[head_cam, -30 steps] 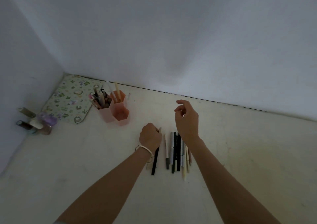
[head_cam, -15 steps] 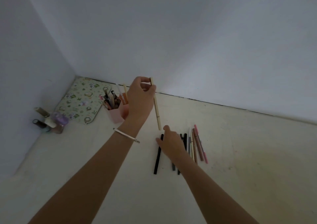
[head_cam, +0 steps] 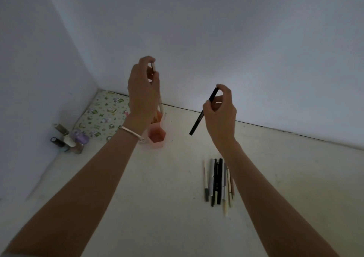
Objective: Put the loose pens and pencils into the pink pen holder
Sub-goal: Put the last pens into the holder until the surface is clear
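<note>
The pink pen holder [head_cam: 157, 136] stands on the pale surface near the back wall, partly hidden behind my left wrist. My left hand [head_cam: 142, 89] hovers over it, pinching a cream pencil [head_cam: 160, 101] that hangs upright with its lower tip just above a rear compartment. To the right, my right hand [head_cam: 219, 114] is raised and grips a black pen [head_cam: 199, 118], tilted with its tip pointing down-left. Several loose pens and pencils [head_cam: 217, 180] lie side by side on the surface below my right forearm.
A floral patterned mat [head_cam: 104, 114] lies in the back left corner. Small bottles [head_cam: 69, 138] cluster by the left wall. Walls close off the back and the left side.
My left hand carried the cream pencil up and over the holder. My right hand lifted a black pen out of the loose pile and raised it.
</note>
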The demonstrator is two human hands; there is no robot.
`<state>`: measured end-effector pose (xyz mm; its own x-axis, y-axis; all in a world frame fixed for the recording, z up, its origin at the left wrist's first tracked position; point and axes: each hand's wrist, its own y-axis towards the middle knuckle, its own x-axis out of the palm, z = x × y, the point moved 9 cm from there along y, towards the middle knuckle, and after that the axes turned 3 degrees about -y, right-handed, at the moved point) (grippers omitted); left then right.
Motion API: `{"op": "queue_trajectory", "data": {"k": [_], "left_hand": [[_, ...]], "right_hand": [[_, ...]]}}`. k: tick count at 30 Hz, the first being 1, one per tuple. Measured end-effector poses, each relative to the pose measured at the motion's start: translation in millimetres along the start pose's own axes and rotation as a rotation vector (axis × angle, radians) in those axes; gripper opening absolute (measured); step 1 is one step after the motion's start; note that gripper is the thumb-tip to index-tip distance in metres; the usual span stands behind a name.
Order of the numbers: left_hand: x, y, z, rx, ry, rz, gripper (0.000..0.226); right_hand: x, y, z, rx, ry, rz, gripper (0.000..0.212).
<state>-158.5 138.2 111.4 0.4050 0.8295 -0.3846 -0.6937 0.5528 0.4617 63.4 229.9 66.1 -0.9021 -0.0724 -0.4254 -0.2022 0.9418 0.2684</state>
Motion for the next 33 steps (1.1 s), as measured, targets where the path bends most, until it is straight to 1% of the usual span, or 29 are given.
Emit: {"op": "queue_trajectory", "data": {"k": [5, 7, 9, 10, 12, 16, 18, 22, 24, 25, 27, 28, 30, 32, 33], "left_hand": [[22.9, -8.5, -36.8, 0.004, 0.320, -0.208, 0.020], [30.8, -13.6, -50.7, -0.011, 0.498, -0.306, 0.017], [30.9, -14.6, -60.3, -0.036, 0.662, -0.351, 0.024], [27.6, -12.9, -63.0, -0.060, 0.682, -0.343, 0.029], [18.5, -7.3, -64.5, -0.104, 0.638, -0.308, 0.037], [-1.3, 0.0, -49.8, -0.086, 0.460, -0.218, 0.043], [-6.0, -1.2, -41.4, -0.095, 0.362, -0.203, 0.044], [-2.8, -10.1, -26.8, -0.099, 0.285, -0.225, 0.041], [5.0, -19.4, -20.4, -0.098, 0.234, -0.226, 0.035], [11.1, -27.0, -17.1, -0.100, 0.206, -0.220, 0.029], [29.5, -49.8, -14.8, -0.130, 0.157, -0.233, 0.019], [44.9, -66.7, -17.0, -0.171, 0.152, -0.283, 0.016], [85.6, -111.2, -31.2, -0.286, 0.197, -0.502, 0.014], [124.5, -163.6, -43.6, -0.365, 0.284, -0.742, 0.022], [138.2, -186.3, -46.9, -0.378, 0.328, -0.822, 0.025]], "right_hand": [[5.2, 1.1, -6.7, -0.046, 0.078, 0.027, 0.045], [15.8, -2.6, -1.5, -0.038, 0.100, 0.008, 0.045], [27.9, -6.4, 1.0, -0.042, 0.110, -0.010, 0.046], [34.5, -7.4, 0.8, -0.046, 0.111, -0.015, 0.045], [51.6, -7.1, -0.8, -0.051, 0.126, -0.025, 0.042], [94.3, -7.8, -6.3, -0.070, 0.121, -0.094, 0.038], [115.0, -11.7, -2.7, -0.092, 0.044, -0.162, 0.036], [141.0, -25.1, 8.9, -0.162, -0.179, -0.350, 0.030], [129.8, -24.9, 9.1, -0.215, -0.212, -0.319, 0.033], [116.2, -20.6, 10.2, -0.203, -0.198, -0.267, 0.036], [83.0, -7.4, 18.1, -0.110, -0.142, -0.145, 0.039], [65.0, -1.3, 24.4, -0.062, -0.121, -0.097, 0.039], [36.1, 5.9, 36.2, 0.003, -0.099, -0.051, 0.035], [9.1, 4.6, 46.5, 0.033, -0.105, -0.037, 0.031], [-2.9, 1.5, 52.1, 0.044, -0.116, -0.033, 0.030]]}}
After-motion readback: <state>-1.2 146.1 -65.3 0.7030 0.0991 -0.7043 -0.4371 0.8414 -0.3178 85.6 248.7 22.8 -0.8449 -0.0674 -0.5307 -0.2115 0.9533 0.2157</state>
